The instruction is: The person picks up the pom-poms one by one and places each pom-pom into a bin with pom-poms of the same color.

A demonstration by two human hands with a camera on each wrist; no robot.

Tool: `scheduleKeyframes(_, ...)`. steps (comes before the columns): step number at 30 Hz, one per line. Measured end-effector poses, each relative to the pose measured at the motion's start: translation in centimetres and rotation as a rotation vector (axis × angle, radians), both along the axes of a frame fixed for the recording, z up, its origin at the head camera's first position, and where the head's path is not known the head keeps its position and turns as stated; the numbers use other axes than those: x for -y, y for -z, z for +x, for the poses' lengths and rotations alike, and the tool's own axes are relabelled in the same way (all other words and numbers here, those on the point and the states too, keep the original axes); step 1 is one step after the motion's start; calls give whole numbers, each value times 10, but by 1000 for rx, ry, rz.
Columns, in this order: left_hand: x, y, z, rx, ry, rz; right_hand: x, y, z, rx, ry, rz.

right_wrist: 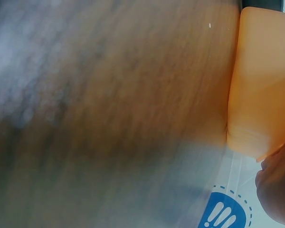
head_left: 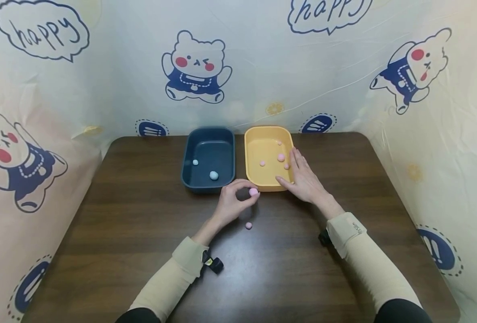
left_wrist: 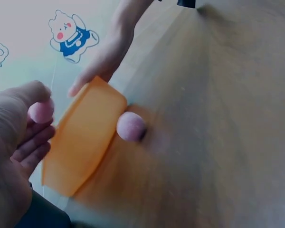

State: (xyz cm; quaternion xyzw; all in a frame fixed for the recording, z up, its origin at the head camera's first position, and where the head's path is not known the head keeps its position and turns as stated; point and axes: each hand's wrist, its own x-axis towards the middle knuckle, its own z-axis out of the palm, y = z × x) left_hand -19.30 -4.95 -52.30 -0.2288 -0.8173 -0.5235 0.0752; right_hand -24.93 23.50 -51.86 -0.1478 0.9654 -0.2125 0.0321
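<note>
My left hand (head_left: 230,204) pinches a small pink ball (head_left: 253,192) between thumb and fingertips, just in front of the two trays. Another pink ball (head_left: 248,225) lies on the table below that hand; the left wrist view shows this ball (left_wrist: 131,126) large beside the tray. My right hand (head_left: 306,183) rests on the right side of the yellow tray (head_left: 258,185), fingers straight along its rim and thumb at the front corner. Inside the yellow tray are several pink balls (head_left: 280,157). In the right wrist view, that hand (right_wrist: 278,183) shows only at the edge.
A dark blue tray (head_left: 208,184) stands left of the yellow one and holds two pale blue balls (head_left: 214,176). The brown wooden table (head_left: 141,224) meets a cloth backdrop (head_left: 254,67) with printed bears behind the trays.
</note>
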Motion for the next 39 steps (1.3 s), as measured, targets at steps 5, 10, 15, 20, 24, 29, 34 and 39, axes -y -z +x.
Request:
scheduleKeyframes(5, -6, -6, -6, -68, -30, 97, 1, 0, 0, 3, 2, -8)
scheduleKeyframes(10, -11, -8, -12, -60, -31, 138, 1, -1, 1, 10, 0, -9)
scheduleKeyframes(15, -16, -10, -20, -47, -22, 151, 0, -1, 0, 0, -2, -7)
scheduleKeyframes(20, -20, -10, -29, 9, -22, 161, 0, -1, 1, -1, 0, -7)
scheduleKeyframes(24, -23, -10, -33, 45, -32, 162, -1, 1, 0, -4, -5, -6)
scheduleKeyframes(29, -28, -13, -42, 30, -38, 169, -2, 0, 0, -11, -6, -8)
scheduleKeyframes(34, -32, -13, -53, 50, -33, 166, -2, 0, 0, -13, -5, -10)
scheduleKeyframes(39, -36, -14, -63, 60, -39, 125, -2, -1, 0, -12, -6, -13)
